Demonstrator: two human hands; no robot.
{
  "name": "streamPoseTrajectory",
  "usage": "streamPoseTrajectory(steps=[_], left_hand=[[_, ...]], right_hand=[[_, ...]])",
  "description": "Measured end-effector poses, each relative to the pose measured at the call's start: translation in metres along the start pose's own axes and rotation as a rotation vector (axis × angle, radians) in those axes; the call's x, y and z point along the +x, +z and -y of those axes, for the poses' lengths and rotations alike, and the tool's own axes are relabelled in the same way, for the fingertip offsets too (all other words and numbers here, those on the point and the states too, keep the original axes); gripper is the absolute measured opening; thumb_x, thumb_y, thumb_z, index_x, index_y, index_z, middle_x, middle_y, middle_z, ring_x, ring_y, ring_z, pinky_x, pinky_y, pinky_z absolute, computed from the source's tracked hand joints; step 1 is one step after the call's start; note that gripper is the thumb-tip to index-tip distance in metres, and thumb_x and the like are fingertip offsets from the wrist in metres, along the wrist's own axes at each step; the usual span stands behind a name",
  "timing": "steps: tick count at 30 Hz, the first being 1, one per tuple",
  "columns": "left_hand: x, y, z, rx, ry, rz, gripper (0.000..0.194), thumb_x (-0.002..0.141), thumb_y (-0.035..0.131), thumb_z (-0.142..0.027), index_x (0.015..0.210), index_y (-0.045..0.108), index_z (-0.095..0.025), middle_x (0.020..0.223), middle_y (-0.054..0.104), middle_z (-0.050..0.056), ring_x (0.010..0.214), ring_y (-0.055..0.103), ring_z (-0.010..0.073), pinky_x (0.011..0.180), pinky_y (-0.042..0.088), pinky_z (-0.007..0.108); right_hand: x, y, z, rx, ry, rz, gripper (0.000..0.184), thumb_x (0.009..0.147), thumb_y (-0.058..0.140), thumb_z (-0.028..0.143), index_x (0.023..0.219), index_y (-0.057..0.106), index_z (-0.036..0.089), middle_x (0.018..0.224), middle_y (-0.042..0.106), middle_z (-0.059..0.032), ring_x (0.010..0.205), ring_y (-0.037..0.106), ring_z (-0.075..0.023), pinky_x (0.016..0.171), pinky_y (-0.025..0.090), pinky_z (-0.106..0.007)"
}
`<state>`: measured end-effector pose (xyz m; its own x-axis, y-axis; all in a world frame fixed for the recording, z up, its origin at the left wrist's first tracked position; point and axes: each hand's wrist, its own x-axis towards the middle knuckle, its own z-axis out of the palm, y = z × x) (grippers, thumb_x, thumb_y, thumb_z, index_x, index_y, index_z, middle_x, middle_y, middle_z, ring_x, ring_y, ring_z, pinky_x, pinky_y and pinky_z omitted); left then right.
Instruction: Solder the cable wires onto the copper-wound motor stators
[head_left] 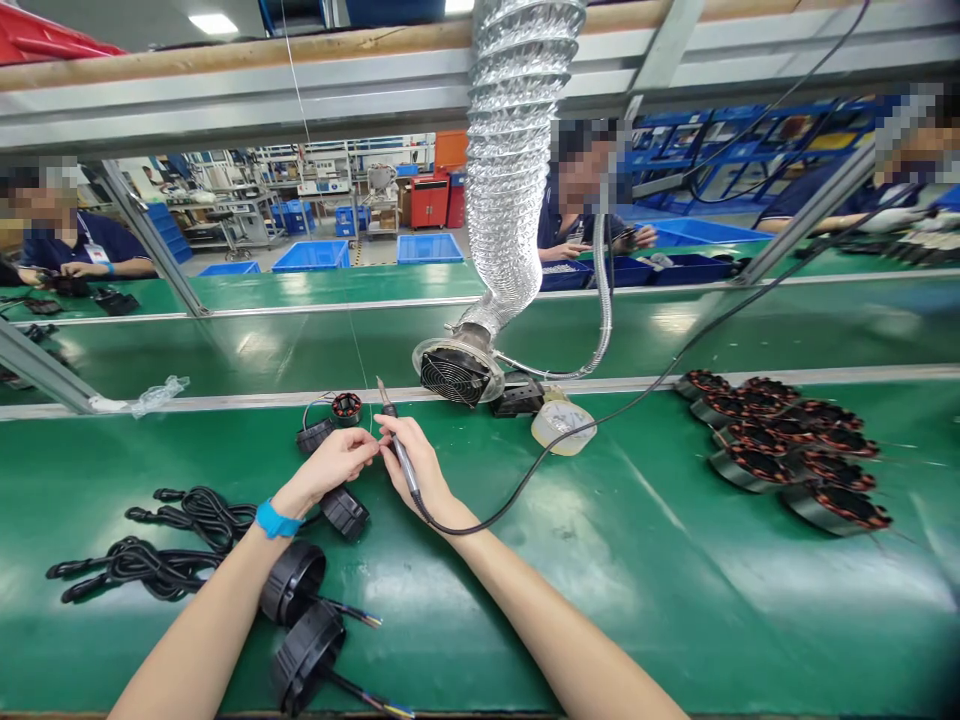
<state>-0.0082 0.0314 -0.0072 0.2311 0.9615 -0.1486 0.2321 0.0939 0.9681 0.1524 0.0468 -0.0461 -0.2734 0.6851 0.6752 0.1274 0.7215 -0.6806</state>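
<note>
My right hand (414, 462) is closed around a soldering iron (405, 462), its tip pointing up and away from me. Thumb and fingers of my left hand (341, 462) are pinched together, almost touching the right fingertips; what lies between them is too small to make out. A thin wire (358, 345) hangs from above and ends close to the left fingertips. Just behind the left hand are a small stator with copper windings (346, 407) and a black round housing (315, 434). Another black housing (346, 514) lies below that hand.
Black cables (161, 565) and black caps with wire ends (307, 655) lie at left. A fume hose (506, 170) with a fan (455, 375) hangs ahead, near a translucent tub (564, 428). Several stators (787, 440) stand right. Co-workers sit across the bench.
</note>
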Motion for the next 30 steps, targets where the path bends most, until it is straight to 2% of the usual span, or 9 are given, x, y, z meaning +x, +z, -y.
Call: streamPoseTrajectory(steps=[6,10,14,20,25,30], left_hand=[[0.002,-0.004,0.003,0.089,-0.005,0.066,0.031,0.078,0.065,-0.044,0.075,0.057,-0.014,0.055,0.046,-0.005,0.047,0.041,0.008,0.046,0.034,0.021],[0.004,-0.006,0.009,0.051,-0.027,0.122,0.032,0.077,0.068,-0.045,0.073,0.058,-0.014,0.057,0.05,-0.003,0.049,0.045,0.0096,0.05,0.04,0.023],[0.002,-0.006,0.008,-0.086,-0.088,0.144,0.036,0.075,0.073,-0.046,0.073,0.059,-0.013,0.057,0.049,-0.003,0.048,0.04,0.007,0.047,0.035,0.021],[0.005,-0.001,0.007,-0.18,-0.172,0.051,0.038,0.067,0.078,-0.044,0.069,0.058,-0.012,0.056,0.045,-0.005,0.043,0.029,0.0023,0.042,0.018,0.019],[0.01,-0.003,0.012,-0.194,-0.174,0.013,0.037,0.062,0.079,-0.041,0.065,0.057,-0.011,0.056,0.047,-0.004,0.04,0.029,0.0013,0.04,0.016,0.019],[0.009,-0.006,0.012,-0.219,-0.193,0.026,0.034,0.064,0.078,-0.038,0.066,0.058,-0.01,0.056,0.049,-0.003,0.04,0.031,0.0009,0.04,0.016,0.018]], right_hand=[[-0.002,-0.002,-0.001,-0.007,0.009,-0.038,0.047,0.087,0.048,0.004,0.129,0.053,0.025,0.102,0.054,-0.0043,0.085,0.06,-0.014,0.086,0.052,-0.028],[-0.006,-0.004,-0.001,-0.011,0.035,-0.046,0.046,0.086,0.049,0.005,0.127,0.054,0.025,0.101,0.055,-0.0049,0.084,0.061,-0.015,0.085,0.053,-0.03],[-0.009,-0.003,0.0,-0.018,0.038,-0.047,0.047,0.085,0.049,0.005,0.127,0.054,0.024,0.099,0.055,-0.0051,0.083,0.06,-0.0154,0.083,0.053,-0.03],[-0.012,-0.002,0.002,-0.025,0.045,-0.049,0.046,0.086,0.049,0.005,0.127,0.054,0.024,0.1,0.055,-0.0054,0.085,0.061,-0.0162,0.082,0.054,-0.03],[-0.019,-0.007,0.002,-0.03,0.077,-0.077,0.053,0.08,0.06,0.005,0.128,0.053,0.025,0.101,0.057,-0.0039,0.091,0.061,-0.0171,0.089,0.052,-0.032],[-0.02,-0.014,-0.009,-0.07,0.098,-0.058,0.053,0.08,0.066,0.008,0.128,0.054,0.026,0.103,0.059,-0.0041,0.088,0.062,-0.0174,0.088,0.052,-0.033]])
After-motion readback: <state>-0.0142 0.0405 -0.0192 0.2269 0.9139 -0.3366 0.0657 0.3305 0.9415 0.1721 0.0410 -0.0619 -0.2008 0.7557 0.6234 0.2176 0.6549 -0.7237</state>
